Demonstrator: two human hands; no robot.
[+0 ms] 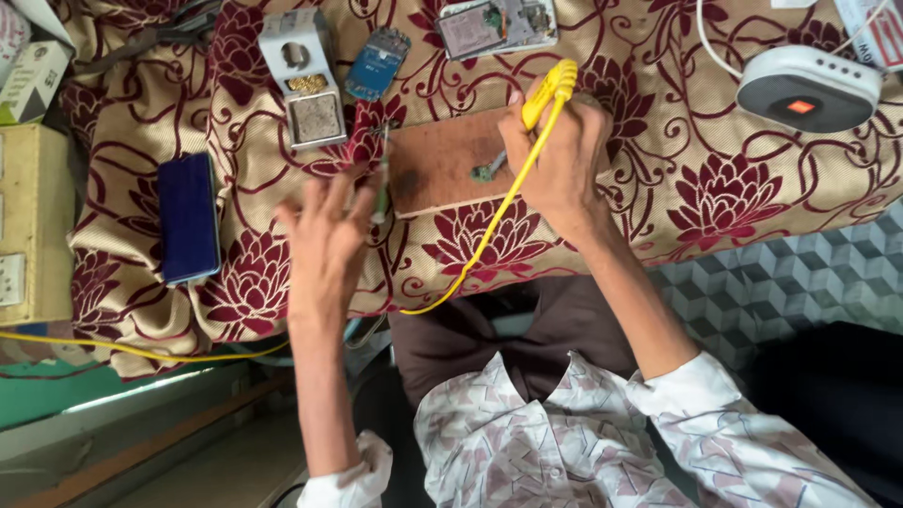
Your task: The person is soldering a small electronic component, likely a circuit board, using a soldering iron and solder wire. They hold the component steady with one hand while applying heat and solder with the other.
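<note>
Yellow plastic stands out first: the right hand (562, 165) is closed around the handle of a soldering iron (548, 92), its yellow cord (470, 263) trailing down off the table edge toward the person's lap. The iron's tip is hidden behind the hand. Just left of that hand, a small greenish part (488, 170) lies on a brown wooden board (437, 169), which sits on a floral cloth (658, 188) of maroon and gold.

The left hand (326, 246) hovers with fingers spread, and a thin screwdriver (381, 183) stands between its fingertips, though I cannot tell how firmly it is gripped.

Beyond the board are a grey metal stand (303, 75), a blue circuit board (376, 62) and an opened phone (494, 26). A dark blue phone (187, 216) lies well to the left, and a white speaker (807, 89) sits far right.
</note>
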